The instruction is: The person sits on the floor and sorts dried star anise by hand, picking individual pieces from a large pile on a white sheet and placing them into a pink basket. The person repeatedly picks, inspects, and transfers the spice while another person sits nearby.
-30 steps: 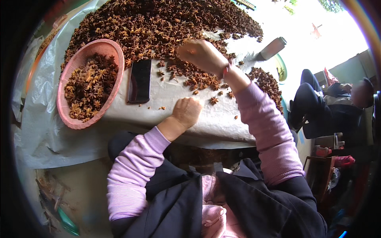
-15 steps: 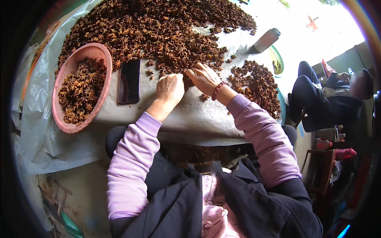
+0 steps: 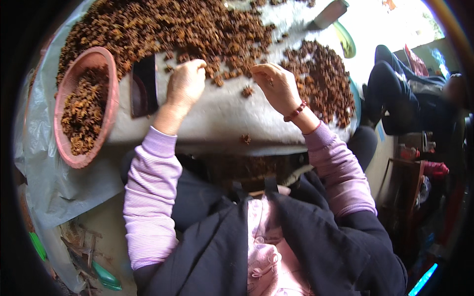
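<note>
My left hand (image 3: 186, 85) is closed at the near edge of a large heap of brown star anise (image 3: 163, 29); its fingertips are hidden. To its right, my right hand (image 3: 280, 89), with a red bead bracelet (image 3: 295, 112) at the wrist, is raised with curled fingers. A small brown piece of star anise (image 3: 270, 82) shows in its palm. The hands are apart. Between them a loose star anise (image 3: 247, 91) lies on the pale sheet (image 3: 212, 118), and another star anise (image 3: 246, 139) lies close to the near edge. Right of my right hand is a smaller star anise heap (image 3: 321, 79).
A pink basket (image 3: 112, 93) partly filled with star anise stands at the left. Beside it lies a dark phone (image 3: 144, 86). A grey cylindrical container (image 3: 331, 14) stands at the far right, near a green-rimmed dish (image 3: 346, 42). A seated person (image 3: 400, 93) is at the right.
My hands have moved apart from where they met at the heap, the left leftward and the right rightward. A star anise now lies near the front edge. The whole view has shifted slightly.
</note>
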{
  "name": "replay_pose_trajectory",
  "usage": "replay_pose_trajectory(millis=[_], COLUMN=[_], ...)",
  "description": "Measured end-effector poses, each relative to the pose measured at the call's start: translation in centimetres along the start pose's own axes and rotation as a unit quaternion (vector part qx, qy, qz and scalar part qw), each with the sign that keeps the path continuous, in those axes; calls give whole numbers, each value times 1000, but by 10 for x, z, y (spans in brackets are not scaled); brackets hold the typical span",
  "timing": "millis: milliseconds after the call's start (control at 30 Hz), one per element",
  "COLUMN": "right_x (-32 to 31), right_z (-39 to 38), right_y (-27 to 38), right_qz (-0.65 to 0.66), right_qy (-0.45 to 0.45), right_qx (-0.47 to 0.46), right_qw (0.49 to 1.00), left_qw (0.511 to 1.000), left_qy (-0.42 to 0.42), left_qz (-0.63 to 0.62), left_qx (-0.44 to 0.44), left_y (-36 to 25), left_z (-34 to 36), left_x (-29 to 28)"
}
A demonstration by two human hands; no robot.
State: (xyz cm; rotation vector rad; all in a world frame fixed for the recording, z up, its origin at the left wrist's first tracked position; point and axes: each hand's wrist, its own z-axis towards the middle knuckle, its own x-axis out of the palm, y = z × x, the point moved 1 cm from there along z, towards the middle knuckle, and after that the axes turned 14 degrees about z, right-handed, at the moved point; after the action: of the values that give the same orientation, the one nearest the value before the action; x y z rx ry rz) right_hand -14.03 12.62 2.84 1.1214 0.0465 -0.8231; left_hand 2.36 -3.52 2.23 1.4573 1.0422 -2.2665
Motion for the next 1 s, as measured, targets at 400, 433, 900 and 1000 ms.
replay_pose_trajectory(millis=[400, 433, 900, 1000], right_x=[-5, 3, 193, 209], right_z=[-136, -157, -289, -297], right_y=[26, 15, -145, -166], right_qz=[33, 4, -196, -150], right_qy=[303, 430, 709, 706], right_qx=[-210, -117, 130, 170], right_qw=[929, 895, 665, 671], left_qw=[969, 961, 984, 983], left_qy=[91, 117, 170, 168], left_qz=[-12, 10, 4, 8], left_qx=[230, 252, 44, 72], left_y=[-32, -28, 16, 18], left_z=[-92, -103, -134, -125], left_x=[-17, -24, -103, -105])
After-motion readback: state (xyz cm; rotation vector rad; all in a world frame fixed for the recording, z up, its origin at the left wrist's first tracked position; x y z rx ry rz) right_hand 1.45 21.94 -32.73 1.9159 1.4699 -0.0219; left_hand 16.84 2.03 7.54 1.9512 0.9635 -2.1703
